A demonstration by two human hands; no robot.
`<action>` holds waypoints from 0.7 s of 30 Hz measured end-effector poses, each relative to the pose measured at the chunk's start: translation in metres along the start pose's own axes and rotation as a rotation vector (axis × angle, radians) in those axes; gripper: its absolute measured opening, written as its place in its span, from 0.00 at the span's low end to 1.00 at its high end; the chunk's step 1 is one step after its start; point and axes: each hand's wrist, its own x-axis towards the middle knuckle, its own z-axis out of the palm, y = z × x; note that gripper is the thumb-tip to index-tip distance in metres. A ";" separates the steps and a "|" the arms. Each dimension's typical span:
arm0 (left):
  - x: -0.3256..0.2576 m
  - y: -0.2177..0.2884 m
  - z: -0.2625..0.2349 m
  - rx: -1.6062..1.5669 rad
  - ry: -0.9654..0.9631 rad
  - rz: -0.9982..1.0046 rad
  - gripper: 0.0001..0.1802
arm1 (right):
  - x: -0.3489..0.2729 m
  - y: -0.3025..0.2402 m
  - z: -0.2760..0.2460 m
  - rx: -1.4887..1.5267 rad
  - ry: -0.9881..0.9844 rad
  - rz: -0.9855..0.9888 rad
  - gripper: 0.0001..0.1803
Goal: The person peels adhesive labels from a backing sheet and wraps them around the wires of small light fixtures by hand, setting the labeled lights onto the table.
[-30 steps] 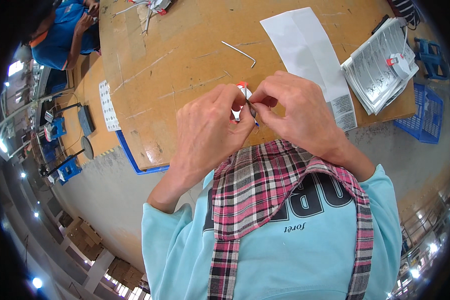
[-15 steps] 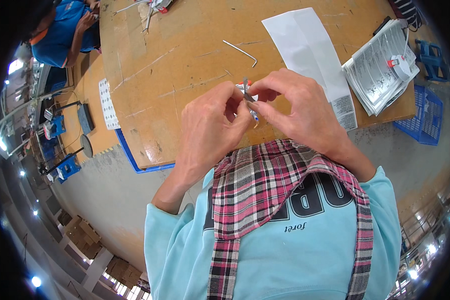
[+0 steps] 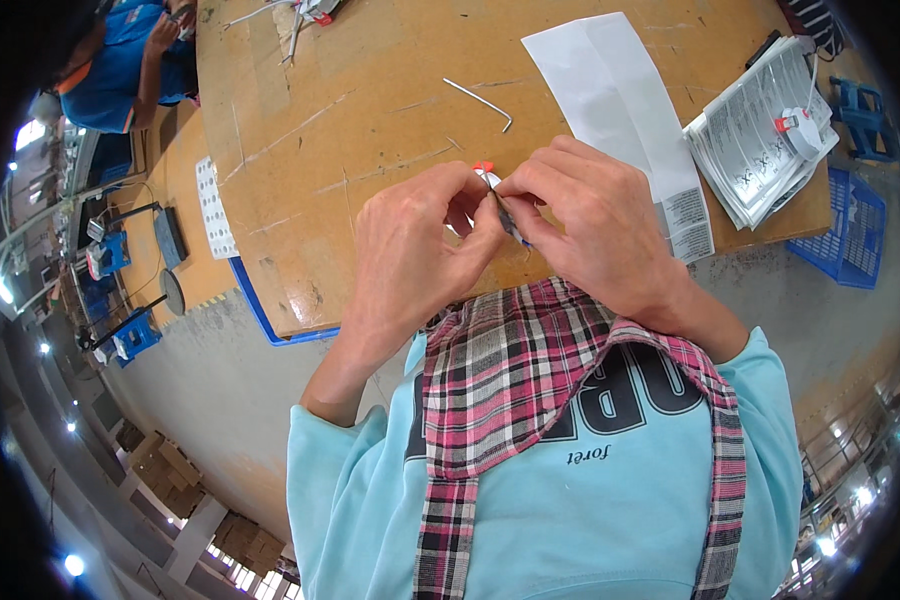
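In the head view, your left hand point(image 3: 420, 240) and right hand point(image 3: 595, 215) meet at the centre of the frame, each with thumb and forefinger pinched closed on a small dark grey piece point(image 3: 493, 193), mostly hidden by your fingers. A small white part with a red end point(image 3: 484, 168) shows just above your fingertips. Higher up, a bent silver metal rod point(image 3: 478, 100) lies on the scratched tan wooden table point(image 3: 390, 130); at upper right, a creased white paper sheet point(image 3: 605, 90).
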 end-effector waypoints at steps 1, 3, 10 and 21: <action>0.000 0.000 0.000 0.028 0.015 0.005 0.07 | 0.000 -0.001 0.000 -0.024 -0.006 -0.006 0.04; 0.001 0.000 -0.001 0.061 0.004 -0.006 0.07 | 0.000 0.000 0.001 -0.047 -0.013 -0.012 0.04; -0.003 0.006 -0.002 -0.078 0.012 -0.096 0.08 | -0.006 0.005 0.005 0.321 0.010 0.232 0.06; 0.005 -0.005 -0.013 -0.230 -0.180 -0.068 0.09 | -0.001 0.009 -0.001 0.229 -0.021 0.037 0.04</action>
